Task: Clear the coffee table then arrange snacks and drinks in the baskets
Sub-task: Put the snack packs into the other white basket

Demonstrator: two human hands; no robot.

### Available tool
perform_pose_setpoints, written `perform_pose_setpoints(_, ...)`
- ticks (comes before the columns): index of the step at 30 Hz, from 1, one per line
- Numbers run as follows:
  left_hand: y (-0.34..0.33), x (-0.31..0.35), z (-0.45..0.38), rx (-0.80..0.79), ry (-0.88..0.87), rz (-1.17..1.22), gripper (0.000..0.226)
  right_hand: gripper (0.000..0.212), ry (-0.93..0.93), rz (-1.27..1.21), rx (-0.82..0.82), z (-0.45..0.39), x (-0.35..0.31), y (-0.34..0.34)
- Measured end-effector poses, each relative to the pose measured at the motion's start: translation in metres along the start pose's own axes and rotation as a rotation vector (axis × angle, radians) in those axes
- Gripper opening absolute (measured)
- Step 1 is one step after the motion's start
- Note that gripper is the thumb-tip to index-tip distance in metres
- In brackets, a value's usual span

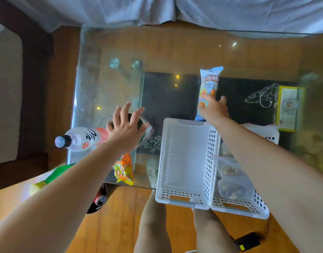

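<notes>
On the glass coffee table stand two white perforated baskets side by side. The left basket holds nothing. The right basket holds a clear bag of snacks. My right hand grips a light-blue snack packet just beyond the left basket's far rim. My left hand is spread open over a dark round object, mostly hidden beneath it. A clear drink bottle with a black cap lies at the table's left edge. An orange snack packet lies near the front edge.
A green and yellow packet sits low on the left under my forearm. A red can shows below the table's front edge. A third white basket sits behind my right arm. A grey-covered sofa lines the far side. A black device lies on the wooden floor.
</notes>
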State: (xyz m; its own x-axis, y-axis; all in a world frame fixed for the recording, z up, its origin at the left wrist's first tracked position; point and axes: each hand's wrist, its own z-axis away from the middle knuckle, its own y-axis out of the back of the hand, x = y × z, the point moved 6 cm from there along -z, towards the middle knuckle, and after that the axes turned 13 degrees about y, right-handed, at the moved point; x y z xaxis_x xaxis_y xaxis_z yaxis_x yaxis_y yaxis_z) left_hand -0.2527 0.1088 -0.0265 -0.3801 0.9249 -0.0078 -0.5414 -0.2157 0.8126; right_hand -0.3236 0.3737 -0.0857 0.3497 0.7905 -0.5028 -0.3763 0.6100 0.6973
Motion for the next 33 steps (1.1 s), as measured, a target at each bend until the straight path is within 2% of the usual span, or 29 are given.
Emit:
perform_pose_setpoints(4, -0.002, -0.001, -0.003, -0.016, -0.020, 0.008, 0.049, 0.045, -0.070, -0.086, -0.119, -0.012, 0.009, -0.022)
perform_pose_setpoints(12, -0.005, -0.001, -0.003, -0.037, -0.052, 0.017, 0.048, 0.041, -0.043, -0.031, -0.047, -0.019, 0.008, -0.023)
perform_pose_setpoints(16, -0.006, -0.002, -0.004, -0.030, -0.060, 0.023, 0.048, 0.038, 0.009, -0.103, 0.132, -0.014, -0.008, -0.009)
perform_pose_setpoints(19, -0.005, -0.001, -0.004, -0.066, -0.062, 0.054, 0.049, 0.035, 0.178, -0.156, 0.337, 0.002, -0.034, 0.012)
perform_pose_setpoints(21, 0.003, 0.000, -0.002, -0.055, -0.056, 0.131, 0.052, 0.035, 0.305, -0.216, 0.417, 0.017, -0.052, 0.021)
perform_pose_setpoints(23, 0.023, 0.000, 0.012, 0.084, -0.136, 0.229, 0.053, 0.034, 0.394, -0.266, 0.429, 0.036, -0.065, 0.021)
perform_pose_setpoints(25, 0.044, 0.001, 0.037, 0.243, -0.351, 0.304, 0.043, 0.033, 0.449, -0.288, 0.403, 0.058, -0.069, 0.015)
perform_pose_setpoints(26, 0.047, -0.002, 0.051, 0.254, -0.448, 0.324, 0.035, 0.032, 0.466, -0.292, 0.386, 0.070, -0.070, 0.008)
perform_pose_setpoints(27, 0.046, -0.006, 0.063, 0.193, -0.508, 0.324, 0.029, 0.032, 0.477, -0.294, 0.372, 0.082, -0.068, 0.002)
perform_pose_setpoints(29, 0.028, -0.020, 0.078, -0.003, -0.486, 0.258, 0.025, 0.032, 0.481, -0.302, 0.343, 0.104, -0.064, -0.014)
perform_pose_setpoints(33, -0.028, -0.062, 0.082, -0.264, -0.202, 0.062, 0.024, 0.033, 0.433, -0.315, 0.294, 0.135, -0.048, -0.042)
